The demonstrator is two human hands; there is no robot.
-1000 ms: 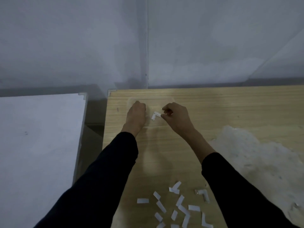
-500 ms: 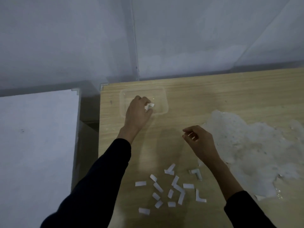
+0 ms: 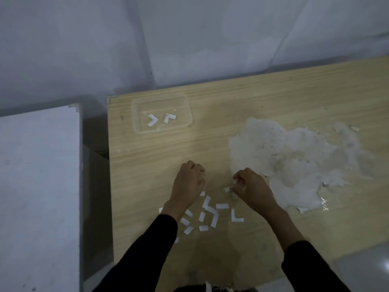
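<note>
Several small white strips and L-shaped pieces [image 3: 207,214] lie scattered on the wooden table [image 3: 263,106] near its front. My right hand [image 3: 250,189] pinches an L-shaped white piece [image 3: 230,191] at the right edge of that scatter. Just left of it, my left hand [image 3: 188,183] rests over the scatter with curled fingers; whether it holds a piece is hidden. A clear plastic tray [image 3: 190,111] sits at the table's far left corner with two L-shaped pieces [image 3: 161,120] inside.
A large rough white patch [image 3: 299,159] covers the table's right half. A white surface [image 3: 37,197] stands to the left across a dark gap. A grey wall rises behind the table. A grey object [image 3: 366,268] shows at the lower right corner.
Both hands came back from the tray to the scatter near me. The L-shaped piece my left hand held over the tray now lies in it. My right hand has taken hold of another piece.
</note>
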